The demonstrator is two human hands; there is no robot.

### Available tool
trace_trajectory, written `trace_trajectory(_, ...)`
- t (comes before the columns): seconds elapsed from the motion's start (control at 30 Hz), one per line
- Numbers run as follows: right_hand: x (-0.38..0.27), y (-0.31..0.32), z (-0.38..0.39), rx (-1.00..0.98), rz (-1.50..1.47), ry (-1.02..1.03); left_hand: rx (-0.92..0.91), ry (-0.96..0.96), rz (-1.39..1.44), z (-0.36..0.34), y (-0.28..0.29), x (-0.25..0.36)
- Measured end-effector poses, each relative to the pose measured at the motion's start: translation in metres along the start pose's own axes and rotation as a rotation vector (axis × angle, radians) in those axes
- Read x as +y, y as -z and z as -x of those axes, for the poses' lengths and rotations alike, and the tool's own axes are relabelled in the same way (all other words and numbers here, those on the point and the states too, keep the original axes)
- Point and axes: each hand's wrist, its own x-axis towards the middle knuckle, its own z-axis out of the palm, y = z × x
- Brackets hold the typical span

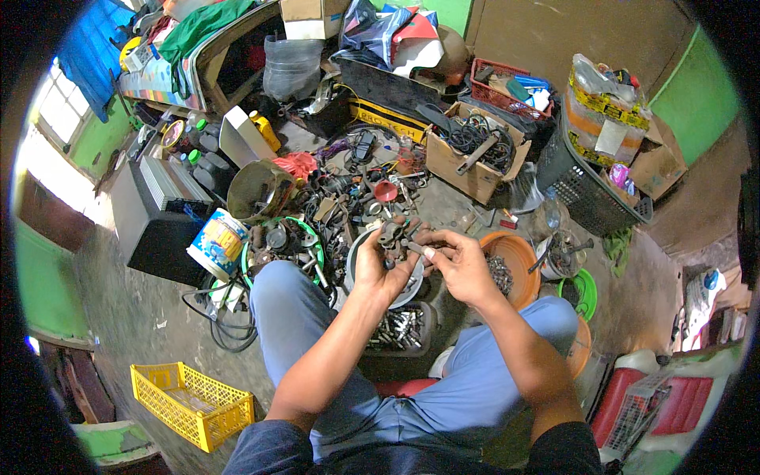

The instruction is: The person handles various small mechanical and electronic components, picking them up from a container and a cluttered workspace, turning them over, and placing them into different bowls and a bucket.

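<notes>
My left hand [375,267] is palm up, its fingers curled round greasy dark metal parts [392,241]; their exact kind is hard to make out. From the other side, my right hand [461,269] pinches a small grey metal piece [416,248] against them between thumb and fingers. Both hands are above a grey-white bucket [409,294], largely hidden behind them. Between my knees, a black tray [428,336] holds many shiny small metal pieces. Beside my right hand stands an orange basin [526,267] with small dark hardware in it.
A heap of scrap parts [340,198] spreads ahead. Left are a green-rimmed basin [320,252], a white-blue bucket [218,244] and a yellow crate [190,404]. A cardboard box of cables [465,170], a dark laundry basket [582,170] and a green basin [586,293] stand right.
</notes>
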Motion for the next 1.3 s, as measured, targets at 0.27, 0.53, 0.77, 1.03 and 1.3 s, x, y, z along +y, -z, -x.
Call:
trace_trajectory(0.27,-0.018,-0.003,0.000,0.083,-0.160,-0.020,0.020,0.068,0.054,0.009,-0.001,0.006)
trace_trajectory(0.53,-0.014,0.011,-0.006,0.067,-0.630,-0.298,0.029,0.073,0.101,0.009,0.005,0.010)
trace_trajectory(0.77,-0.008,0.017,-0.006,-0.040,-0.747,-0.329,0.039,0.067,0.055,0.009,0.008,0.012)
trace_trajectory(1.03,-0.013,0.018,-0.004,-0.104,-0.856,-0.239,0.064,0.054,0.055,0.011,0.002,0.011)
trace_trajectory(1.3,-0.017,0.028,-0.007,0.008,-0.825,-0.258,0.074,0.040,0.071,0.011,0.002,0.013)
